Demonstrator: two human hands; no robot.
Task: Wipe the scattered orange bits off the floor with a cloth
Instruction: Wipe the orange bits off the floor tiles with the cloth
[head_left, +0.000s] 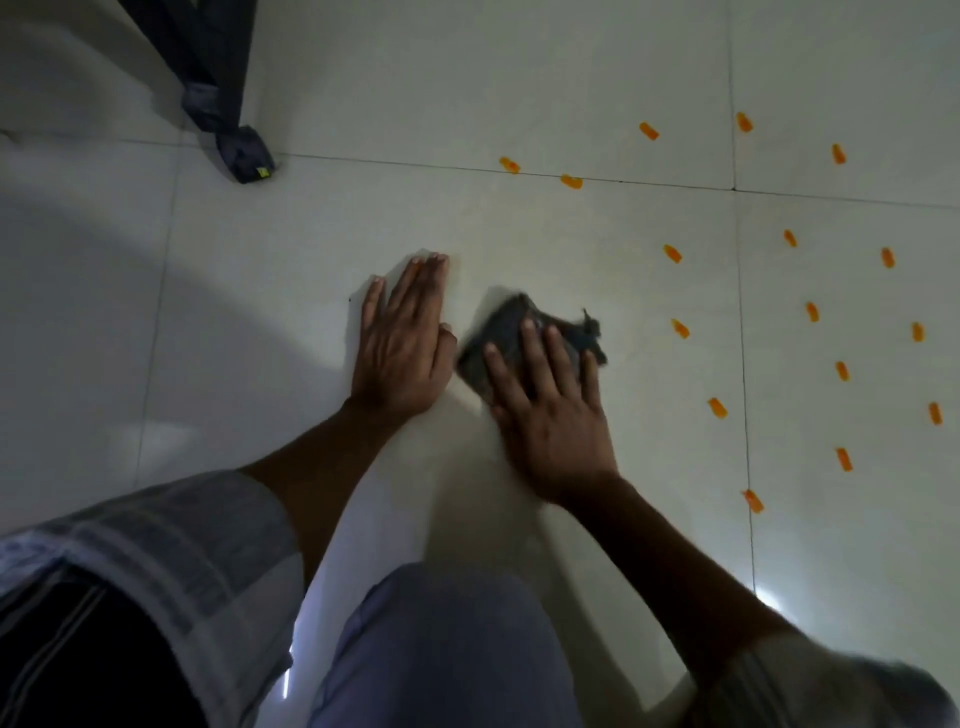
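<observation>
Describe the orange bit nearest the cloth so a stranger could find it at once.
Start at the right hand pressing the dark cloth flat on the pale tiled floor. Look just past the cloth's frayed right corner: that orange bit lies alone there, closer to the cloth than all others.

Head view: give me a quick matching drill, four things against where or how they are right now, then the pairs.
Things:
1. left hand
2. right hand
3. cloth
4. orange bits

States:
A. scattered on the tiles, right of the cloth
B. flat on bare floor, holding nothing
C. dark, pinned under fingers
D. pressing down on the cloth

Pairs: 1-B, 2-D, 3-C, 4-A
</observation>
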